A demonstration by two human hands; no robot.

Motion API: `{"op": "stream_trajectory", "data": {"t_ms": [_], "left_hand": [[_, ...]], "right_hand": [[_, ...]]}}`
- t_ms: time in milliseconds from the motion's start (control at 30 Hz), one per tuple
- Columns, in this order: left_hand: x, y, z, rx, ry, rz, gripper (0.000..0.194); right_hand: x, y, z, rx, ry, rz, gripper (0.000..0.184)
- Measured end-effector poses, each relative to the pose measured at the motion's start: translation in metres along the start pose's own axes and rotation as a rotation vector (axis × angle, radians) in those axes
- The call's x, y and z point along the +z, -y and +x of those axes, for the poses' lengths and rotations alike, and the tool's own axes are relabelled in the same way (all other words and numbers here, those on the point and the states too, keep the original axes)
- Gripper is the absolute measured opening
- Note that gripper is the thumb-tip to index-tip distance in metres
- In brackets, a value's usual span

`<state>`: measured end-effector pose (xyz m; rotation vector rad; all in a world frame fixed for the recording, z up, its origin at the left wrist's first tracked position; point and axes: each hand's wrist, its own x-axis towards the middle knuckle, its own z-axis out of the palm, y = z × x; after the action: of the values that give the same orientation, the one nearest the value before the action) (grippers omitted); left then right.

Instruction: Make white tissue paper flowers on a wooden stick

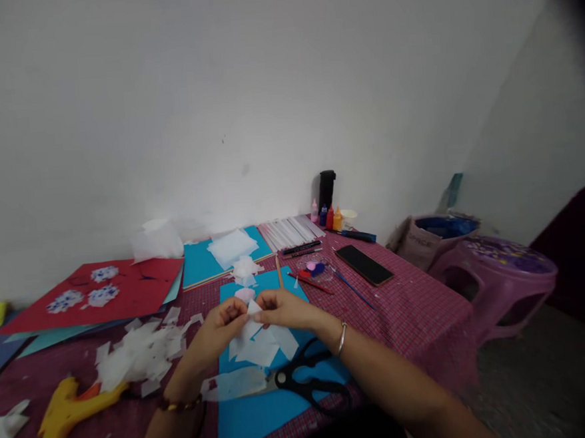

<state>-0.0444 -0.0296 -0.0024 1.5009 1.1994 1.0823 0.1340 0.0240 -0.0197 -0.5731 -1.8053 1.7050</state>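
My left hand [220,325] and my right hand [285,309] meet over a blue paper sheet [256,418] and both pinch a small piece of white tissue paper [253,308] between thumb and fingers. More white paper pieces [261,344] lie on the blue sheet just below my hands. Black-handled scissors [304,378] rest on the blue sheet under my right forearm. A small pale pink paper flower [244,294] sits just beyond my fingertips.
A heap of white paper scraps [139,353] lies to the left, near a yellow glue gun [66,415]. A red sheet with white-blue flowers [97,293], a phone [364,264], brushes, paint bottles [330,218] and a black flask [326,188] sit farther back. A pink stool [497,278] stands right of the table.
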Motion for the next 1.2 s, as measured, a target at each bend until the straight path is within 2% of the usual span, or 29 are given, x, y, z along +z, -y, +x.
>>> {"op": "stream_trajectory", "data": {"t_ms": [200,300,467,533,667,733,800,867,1033,1200], "left_hand": [[0.005,-0.001,0.000,-0.058,0.005,-0.072,0.022],[0.005,0.003,0.000,-0.073,-0.016,-0.044,0.022],[0.007,0.005,0.001,0.018,-0.090,0.064,0.018],[0.010,0.003,0.001,0.079,-0.158,0.140,0.015],[0.016,-0.003,-0.003,0.151,-0.416,0.368,0.013],[0.019,-0.005,-0.006,0.093,-0.390,0.331,0.022],[0.022,-0.006,-0.008,0.005,-0.266,0.189,0.027],[0.025,-0.004,-0.008,-0.069,-0.209,0.077,0.028],[0.032,0.001,-0.005,-0.149,-0.264,-0.093,0.033],[0.035,0.003,-0.001,-0.153,-0.279,-0.188,0.032]], "right_hand": [[0.007,-0.001,0.000,-0.110,-0.221,-0.236,0.013],[0.010,0.001,-0.001,-0.151,-0.241,-0.300,0.008],[0.012,0.000,-0.001,-0.219,-0.269,-0.388,0.005],[0.013,0.000,-0.001,-0.263,-0.313,-0.446,0.005],[0.012,0.002,-0.004,-0.339,-0.410,-0.635,0.009],[0.012,0.004,-0.006,-0.371,-0.435,-0.727,0.010],[0.013,0.005,-0.007,-0.388,-0.444,-0.790,0.010],[0.014,0.005,-0.008,-0.391,-0.439,-0.832,0.009],[0.015,0.004,-0.009,-0.371,-0.402,-0.875,0.011],[0.015,0.005,-0.009,-0.362,-0.390,-0.862,0.014]]}}
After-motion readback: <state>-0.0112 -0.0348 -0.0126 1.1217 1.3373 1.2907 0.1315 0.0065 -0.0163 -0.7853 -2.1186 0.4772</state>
